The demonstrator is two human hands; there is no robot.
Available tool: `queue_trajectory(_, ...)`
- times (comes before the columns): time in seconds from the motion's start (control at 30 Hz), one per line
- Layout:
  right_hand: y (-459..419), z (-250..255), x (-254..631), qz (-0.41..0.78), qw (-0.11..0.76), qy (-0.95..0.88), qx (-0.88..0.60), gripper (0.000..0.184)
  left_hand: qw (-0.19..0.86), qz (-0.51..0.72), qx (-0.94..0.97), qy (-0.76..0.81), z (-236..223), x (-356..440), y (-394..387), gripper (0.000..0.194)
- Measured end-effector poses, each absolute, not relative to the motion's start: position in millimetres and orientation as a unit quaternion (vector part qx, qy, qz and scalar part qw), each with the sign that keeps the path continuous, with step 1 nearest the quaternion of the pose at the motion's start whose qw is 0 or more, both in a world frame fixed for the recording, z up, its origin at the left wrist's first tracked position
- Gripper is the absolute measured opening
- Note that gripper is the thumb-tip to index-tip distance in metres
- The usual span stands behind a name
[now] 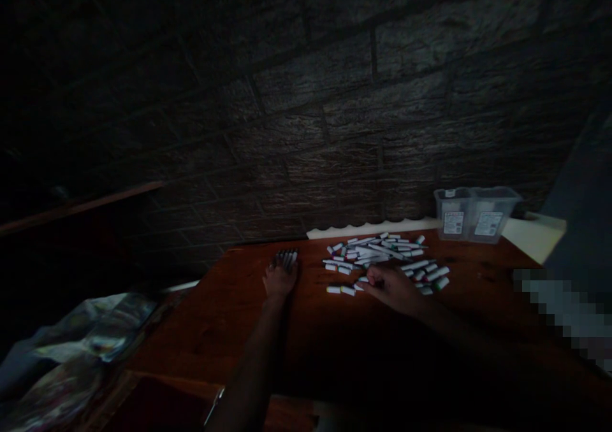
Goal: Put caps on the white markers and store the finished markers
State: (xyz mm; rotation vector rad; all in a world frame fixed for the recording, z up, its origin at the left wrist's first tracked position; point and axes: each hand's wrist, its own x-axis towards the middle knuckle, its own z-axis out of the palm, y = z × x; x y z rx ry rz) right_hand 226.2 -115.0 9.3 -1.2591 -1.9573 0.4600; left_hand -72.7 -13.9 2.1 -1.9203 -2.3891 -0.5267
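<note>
My left hand point(280, 280) rests on the wooden table with its fingers closed around a small row of white markers point(289, 260) that lie side by side and point away from me. To the right, my right hand point(389, 287) is closed in a pinch at a white marker point(361, 283), partly hidden by the fingers. Just left of it lies a marker with yellow bands point(341, 290). Beyond the right hand spreads a loose pile of white markers point(377, 250) with coloured bands, and several more markers point(425, 273) lie right of that hand.
Two clear plastic bins point(486, 218) with labels stand at the table's back right corner, beside a pale sheet point(538, 234). A white wavy-edged strip point(373, 228) runs along the brick wall point(306, 120). Plastic bags point(105, 330) lie left of the table point(201, 330). Light is dim.
</note>
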Motion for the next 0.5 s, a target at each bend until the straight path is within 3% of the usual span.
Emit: queue_trajectory(0.5,-115.7,8.1,226.2,0.179,0.376,-0.766,-0.49,0.029,0.006,-0.171,-0.602,-0.78,-2.1,-75.1,-10.1,0.066)
